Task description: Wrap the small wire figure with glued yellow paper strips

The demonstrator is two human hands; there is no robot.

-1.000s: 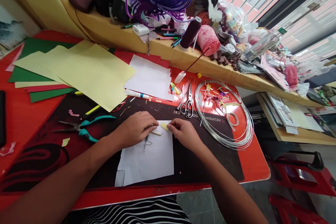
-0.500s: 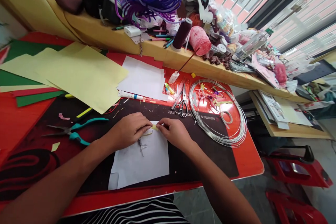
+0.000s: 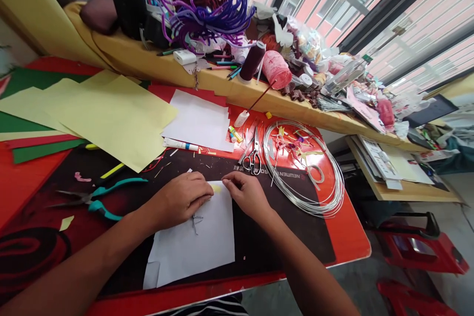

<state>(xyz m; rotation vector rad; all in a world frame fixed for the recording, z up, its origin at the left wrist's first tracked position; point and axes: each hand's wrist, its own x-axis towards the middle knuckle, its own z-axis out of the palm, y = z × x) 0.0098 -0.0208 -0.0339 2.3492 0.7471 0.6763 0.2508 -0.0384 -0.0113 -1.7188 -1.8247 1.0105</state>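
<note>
A white sheet of paper (image 3: 207, 252) lies on the dark desk mat under both hands. My left hand (image 3: 185, 200) is closed, its thumb and fingertips at the left end of a small yellow paper piece (image 3: 216, 188). To the right of that piece is my right hand (image 3: 247, 192), thumb and fingers pinched together near the sheet's top edge. Whether anything is between those right fingertips is too small to tell. A bent bit of wire (image 3: 196, 223) rests on the sheet just below my left hand, its upper end partly hidden.
Teal-handled pliers (image 3: 97, 197) lie left, near yellow paper sheets (image 3: 118, 118). Scissors (image 3: 254, 155) and a large wire coil (image 3: 333, 192) lie right. A glue tube (image 3: 180, 144) sits behind my hands. The back ledge (image 3: 218, 79) carries purple pipe cleaners (image 3: 222, 19) and thread.
My right fingertips have moved off the yellow paper piece, slightly up and apart from my left hand. The whole view has shifted, so the desk appears lower in the picture.
</note>
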